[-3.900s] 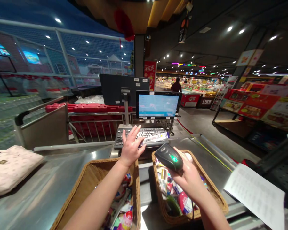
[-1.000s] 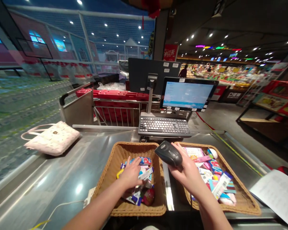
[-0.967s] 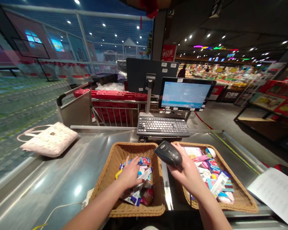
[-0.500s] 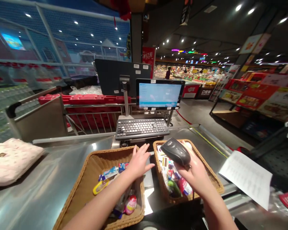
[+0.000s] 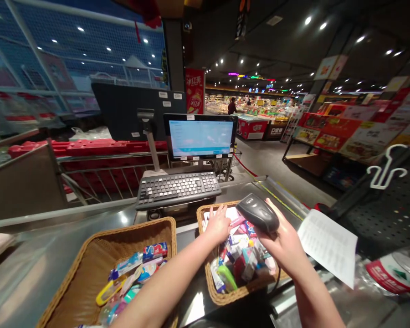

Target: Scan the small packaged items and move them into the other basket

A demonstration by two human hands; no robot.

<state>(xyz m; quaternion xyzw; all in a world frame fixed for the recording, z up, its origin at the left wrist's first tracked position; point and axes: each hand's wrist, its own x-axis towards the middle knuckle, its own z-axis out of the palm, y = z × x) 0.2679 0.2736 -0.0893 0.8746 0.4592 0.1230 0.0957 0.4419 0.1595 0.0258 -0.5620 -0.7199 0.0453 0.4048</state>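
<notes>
My right hand (image 5: pixel 283 237) is wrapped round a black barcode scanner (image 5: pixel 258 212), holding it above the right wicker basket (image 5: pixel 222 298). Inside that basket lie many small packaged goods, among them a green item (image 5: pixel 227 277) and a pink item (image 5: pixel 237 222). My left hand (image 5: pixel 218 224) reaches into its far left part, fingers apart over the goods and close to the pink item; I cannot tell whether they touch it. To the left, a larger wicker basket (image 5: pixel 85 243) holds several packages, including a blue-and-red box (image 5: pixel 155 250) and a yellow-edged item (image 5: pixel 110 291).
A keyboard (image 5: pixel 179 187) and a lit monitor (image 5: pixel 201 139) stand behind the baskets on the metal counter (image 5: pixel 130 218). At the right lie a printed sheet (image 5: pixel 328 246) and a red-labelled plastic container (image 5: pixel 392 273). A white hook (image 5: pixel 386 171) hangs on the dark panel.
My left hand has moved right, from between the baskets into the right one. The scanner stays in my right hand. The view has turned to the right.
</notes>
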